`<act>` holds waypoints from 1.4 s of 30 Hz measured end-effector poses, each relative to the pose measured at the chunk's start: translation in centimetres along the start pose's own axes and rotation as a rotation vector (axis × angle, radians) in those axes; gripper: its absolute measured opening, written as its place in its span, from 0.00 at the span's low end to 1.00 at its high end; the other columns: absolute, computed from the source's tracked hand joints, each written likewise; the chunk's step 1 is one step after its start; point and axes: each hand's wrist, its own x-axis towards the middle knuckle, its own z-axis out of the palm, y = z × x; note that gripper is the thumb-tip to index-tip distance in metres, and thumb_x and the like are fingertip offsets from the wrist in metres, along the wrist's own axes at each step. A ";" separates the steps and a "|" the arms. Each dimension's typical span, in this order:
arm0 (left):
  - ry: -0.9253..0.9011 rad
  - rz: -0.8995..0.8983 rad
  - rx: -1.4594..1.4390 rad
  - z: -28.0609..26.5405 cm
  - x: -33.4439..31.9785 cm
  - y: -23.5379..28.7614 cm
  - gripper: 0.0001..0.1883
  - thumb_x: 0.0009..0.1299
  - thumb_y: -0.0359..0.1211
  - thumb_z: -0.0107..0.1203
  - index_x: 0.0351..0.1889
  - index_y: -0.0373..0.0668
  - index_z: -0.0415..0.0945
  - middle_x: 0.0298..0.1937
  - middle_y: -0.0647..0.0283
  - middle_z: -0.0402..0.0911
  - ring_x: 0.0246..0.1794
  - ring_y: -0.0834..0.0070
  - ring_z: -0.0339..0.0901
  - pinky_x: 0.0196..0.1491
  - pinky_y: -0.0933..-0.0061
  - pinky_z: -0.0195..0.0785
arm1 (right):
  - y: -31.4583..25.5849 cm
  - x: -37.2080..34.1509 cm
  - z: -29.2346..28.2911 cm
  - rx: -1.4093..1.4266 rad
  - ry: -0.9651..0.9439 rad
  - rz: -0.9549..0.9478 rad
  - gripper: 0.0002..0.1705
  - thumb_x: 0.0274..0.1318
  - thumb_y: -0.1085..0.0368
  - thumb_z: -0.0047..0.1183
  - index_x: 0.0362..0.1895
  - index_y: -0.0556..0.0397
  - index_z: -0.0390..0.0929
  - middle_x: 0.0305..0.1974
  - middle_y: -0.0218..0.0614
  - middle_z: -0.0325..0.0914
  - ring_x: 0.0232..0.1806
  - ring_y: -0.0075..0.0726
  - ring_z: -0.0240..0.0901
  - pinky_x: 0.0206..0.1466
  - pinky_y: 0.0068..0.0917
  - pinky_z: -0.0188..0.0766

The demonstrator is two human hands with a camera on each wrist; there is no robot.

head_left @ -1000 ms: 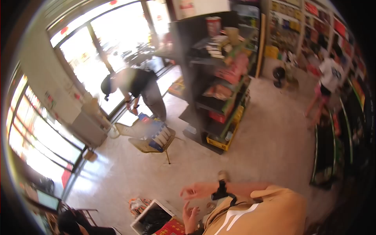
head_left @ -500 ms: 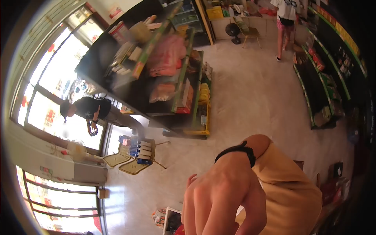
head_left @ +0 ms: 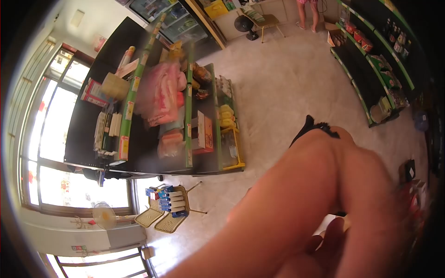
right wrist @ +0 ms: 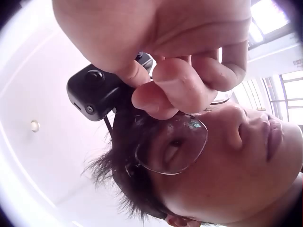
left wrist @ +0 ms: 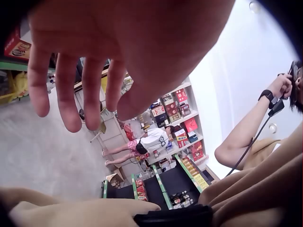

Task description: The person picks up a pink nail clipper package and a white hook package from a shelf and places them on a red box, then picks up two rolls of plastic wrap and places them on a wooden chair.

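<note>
No text, brand or number can be read: the tags (head_left: 124, 143) on the green shelf edges (head_left: 133, 99), the print on the red box (left wrist: 18, 48), the dark mark (left wrist: 163, 141) on the white shirt (left wrist: 150, 140) and the wall sign (head_left: 79, 248) are too small or blurred

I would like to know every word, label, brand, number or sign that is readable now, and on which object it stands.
No text is surely readable.
Shelf-edge tags: too small.
Small wall sign: too small.
White shirt: dark marks, unclear.
Red box: print too blurred.
Black camera: no readable brand.
</note>
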 end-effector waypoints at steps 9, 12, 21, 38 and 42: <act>-0.157 -0.014 -0.062 -3.7 12.2 0.3 0.17 0.74 0.34 0.56 0.58 0.42 0.73 0.45 0.64 0.82 0.44 0.78 0.80 0.44 0.75 0.73 | -0.9 -7.2 -9.9 -0.235 0.095 0.332 0.16 0.62 0.60 0.55 0.46 0.60 0.79 0.30 0.36 0.79 0.26 0.32 0.73 0.30 0.29 0.69; -0.236 0.075 0.087 -6.2 18.0 1.4 0.16 0.74 0.35 0.56 0.58 0.43 0.73 0.44 0.63 0.83 0.46 0.77 0.80 0.45 0.74 0.73 | 0.4 -7.9 -13.7 -0.259 0.142 0.426 0.16 0.62 0.60 0.55 0.46 0.60 0.80 0.30 0.36 0.79 0.27 0.33 0.74 0.31 0.29 0.69; 0.022 0.384 0.188 -15.2 34.2 3.4 0.15 0.74 0.35 0.56 0.57 0.44 0.75 0.43 0.63 0.83 0.43 0.78 0.80 0.43 0.73 0.73 | 16.9 -6.2 -28.1 -0.048 0.361 0.500 0.14 0.63 0.61 0.55 0.46 0.58 0.80 0.31 0.36 0.79 0.29 0.33 0.74 0.32 0.30 0.70; 0.370 0.052 0.073 -23.1 46.1 12.4 0.16 0.73 0.36 0.57 0.56 0.42 0.75 0.41 0.62 0.84 0.43 0.74 0.81 0.47 0.73 0.73 | 21.6 -6.8 -60.9 0.096 -0.343 0.314 0.12 0.64 0.62 0.56 0.45 0.56 0.82 0.32 0.37 0.79 0.32 0.35 0.75 0.34 0.32 0.71; 0.644 0.183 0.042 -21.3 51.0 12.9 0.15 0.73 0.35 0.56 0.54 0.41 0.75 0.41 0.60 0.84 0.42 0.72 0.82 0.48 0.72 0.74 | 27.0 -4.5 -68.4 0.144 -0.286 0.405 0.11 0.64 0.62 0.56 0.45 0.55 0.82 0.32 0.37 0.79 0.32 0.35 0.76 0.35 0.33 0.71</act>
